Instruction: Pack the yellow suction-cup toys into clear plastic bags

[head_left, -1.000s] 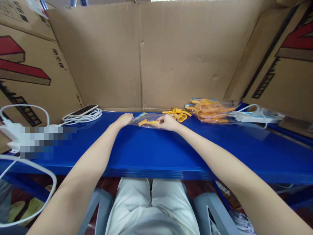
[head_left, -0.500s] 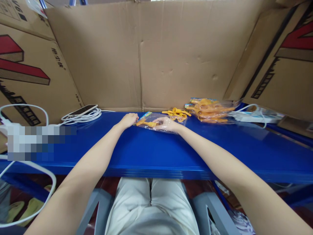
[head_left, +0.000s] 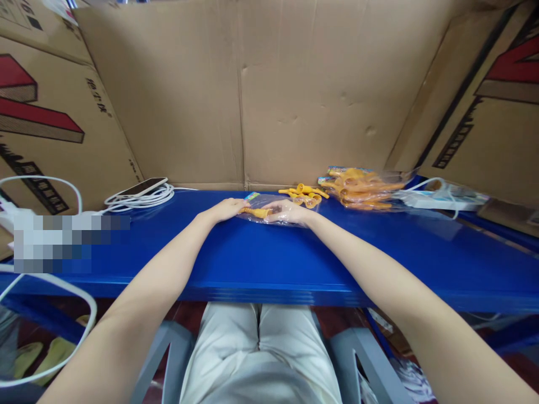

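Observation:
A clear plastic bag (head_left: 275, 220) with a colourful printed top lies on the blue table before me. In it is a yellow plastic toy pipe (head_left: 259, 212). My left hand (head_left: 227, 209) has its fingers closed over the bag's left end by the printed top, touching the pipe's thin end. From the right, my right hand (head_left: 290, 212) reaches into the bag, fingers curled around the pipe's wide end; the film covers the fingers in part. Just behind my right hand lie several loose yellow pipes (head_left: 309, 196).
Packed bags of yellow pipes (head_left: 362, 189) are piled at the back right, beside a white box with a cable (head_left: 438, 200). A phone (head_left: 143, 187) rests on a coiled white cable (head_left: 147, 199) at the left. Cardboard walls (head_left: 185, 101) enclose the blue table (head_left: 261, 258).
My left hand has shifted a little right along the bag, and now covers more of its printed top and the pipe's thin end. My right hand has hardly moved.

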Available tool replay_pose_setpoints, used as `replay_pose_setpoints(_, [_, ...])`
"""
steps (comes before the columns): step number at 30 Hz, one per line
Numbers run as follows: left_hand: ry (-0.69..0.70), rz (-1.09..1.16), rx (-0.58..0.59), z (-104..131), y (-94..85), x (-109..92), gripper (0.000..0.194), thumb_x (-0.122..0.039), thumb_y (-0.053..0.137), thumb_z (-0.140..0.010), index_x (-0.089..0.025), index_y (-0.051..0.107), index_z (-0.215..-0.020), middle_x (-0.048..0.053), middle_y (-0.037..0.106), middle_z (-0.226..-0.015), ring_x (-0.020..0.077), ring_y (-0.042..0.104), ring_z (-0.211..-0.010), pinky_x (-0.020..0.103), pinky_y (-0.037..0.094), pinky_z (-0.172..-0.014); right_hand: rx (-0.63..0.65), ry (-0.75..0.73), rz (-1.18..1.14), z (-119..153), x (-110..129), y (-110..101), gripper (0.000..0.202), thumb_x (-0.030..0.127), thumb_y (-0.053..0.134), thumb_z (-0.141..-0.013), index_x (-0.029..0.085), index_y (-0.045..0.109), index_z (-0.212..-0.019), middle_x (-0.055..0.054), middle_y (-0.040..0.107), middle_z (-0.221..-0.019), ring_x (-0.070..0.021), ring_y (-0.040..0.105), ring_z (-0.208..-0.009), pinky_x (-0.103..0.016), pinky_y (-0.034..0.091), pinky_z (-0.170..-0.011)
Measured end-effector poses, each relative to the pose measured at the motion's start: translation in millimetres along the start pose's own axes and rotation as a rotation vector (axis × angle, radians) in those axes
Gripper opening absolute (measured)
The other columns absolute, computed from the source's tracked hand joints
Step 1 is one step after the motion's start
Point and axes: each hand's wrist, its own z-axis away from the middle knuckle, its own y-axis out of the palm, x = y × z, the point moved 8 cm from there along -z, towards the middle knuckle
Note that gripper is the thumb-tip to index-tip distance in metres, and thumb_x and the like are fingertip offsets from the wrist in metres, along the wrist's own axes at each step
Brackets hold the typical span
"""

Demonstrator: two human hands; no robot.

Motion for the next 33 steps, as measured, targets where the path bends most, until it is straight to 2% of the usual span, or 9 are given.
replay_pose_setpoints(5, [-0.038,0.103,0.002,-2.2,1.8,6.4,0.053,-0.049,0.037,-0.087,-0.02,0.071,-0.115,0.002,0.066,-0.127,0.0231,0.058,-0.119,0.029,0.038,-0.104,-0.012,0.007,-0.02,0.8,-1.2,0.1,0.038,0.024,0.076,-0.07,0.016,0.071,-0.107,-0.007,0.071,-0.108,-0.0207,0.064,-0.101,-0.039,0.047,-0.099])
replay_pose_setpoints(8, [-0.12,0.219,0.009,-2.4,3.8,12.6,0.056,-0.051,0.035,-0.088,-0.017,0.071,-0.116,0.004,0.065,-0.127,0.0237,0.057,-0.121,0.03,0.037,-0.106,-0.009,0.024,-0.037,0.8,-1.5,1.3,0.038,0.022,0.075,-0.071,0.014,0.07,-0.109,-0.009,0.071,-0.108,-0.0212,0.065,-0.1,-0.039,0.047,-0.1])
replay_pose_setpoints(11, [-0.21,0.354,0.032,1.1,4.6,16.6,0.058,-0.049,0.031,-0.092,-0.017,0.063,-0.127,0.005,0.06,-0.133,0.0227,0.054,-0.125,0.031,0.036,-0.107,-0.026,0.053,-0.025,0.3,-3.1,0.1,0.039,0.019,0.075,-0.071,0.013,0.069,-0.109,-0.008,0.071,-0.107,-0.0213,0.065,-0.101,-0.04,0.046,-0.101])
replay_pose_setpoints(16, [-0.248,0.484,0.027,6.7,-0.4,14.4,0.056,-0.038,0.018,-0.097,-0.02,0.055,-0.136,0.003,0.047,-0.143,0.0175,0.045,-0.134,0.029,0.038,-0.107,-0.053,0.068,-0.044,0.3,-6.1,-5.1,0.042,0.018,0.078,-0.068,0.015,0.069,-0.109,-0.007,0.072,-0.106,-0.0198,0.065,-0.101,-0.04,0.046,-0.102])
replay_pose_setpoints(19, [-0.266,0.429,-0.004,6.3,-2.9,15.1,0.056,-0.036,0.017,-0.098,-0.021,0.059,-0.133,0.004,0.053,-0.138,0.0185,0.051,-0.129,0.03,0.042,-0.103,-0.043,0.068,-0.091,0.8,-7.7,-6.3,0.04,0.016,0.077,-0.069,0.017,0.069,-0.108,-0.007,0.072,-0.106,-0.0181,0.066,-0.1,-0.039,0.046,-0.101])
replay_pose_setpoints(24, [-0.248,0.308,-0.042,3.8,-4.2,20.1,0.064,-0.05,0.02,-0.096,-0.016,0.07,-0.118,0.008,0.066,-0.123,0.0229,0.063,-0.114,0.032,0.045,-0.098,-0.046,0.078,-0.162,0.6,-10.4,-8.0,0.033,0.007,0.071,-0.071,0.017,0.07,-0.103,-0.005,0.073,-0.103,-0.015,0.067,-0.096,-0.035,0.048,-0.099])
replay_pose_setpoints(27, [-0.203,0.147,-0.064,3.0,-9.7,22.7,0.061,-0.049,0.023,-0.095,-0.019,0.073,-0.113,0.007,0.067,-0.121,0.0253,0.061,-0.117,0.034,0.041,-0.103,-0.05,0.071,-0.179,1.0,-9.8,-9.6,0.032,0.006,0.068,-0.072,0.017,0.07,-0.102,-0.005,0.073,-0.103,-0.0144,0.067,-0.096,-0.033,0.049,-0.098])
replay_pose_setpoints(30, [-0.223,-0.097,-0.107,3.5,-18.7,25.0,0.058,-0.05,0.025,-0.093,-0.024,0.075,-0.107,0.007,0.069,-0.119,0.0311,0.056,-0.123,0.047,0.033,-0.109,-0.065,0.065,-0.182,2.4,-7.2,-12.5,0.03,0.006,0.068,-0.072,0.016,0.07,-0.1,-0.007,0.074,-0.1,-0.0153,0.067,-0.096,-0.033,0.05,-0.097])
replay_pose_setpoints(33, [-0.273,-0.279,-0.114,4.6,-24.3,24.1,0.058,-0.048,0.024,-0.093,-0.023,0.076,-0.103,0.011,0.069,-0.119,0.0344,0.053,-0.125,0.057,0.023,-0.111,-0.132,0.086,-0.127,3.6,-5.1,-20.8,0.025,0.005,0.068,-0.069,0.015,0.071,-0.092,-0.007,0.074,-0.096,-0.0164,0.068,-0.092,-0.032,0.051,-0.094])
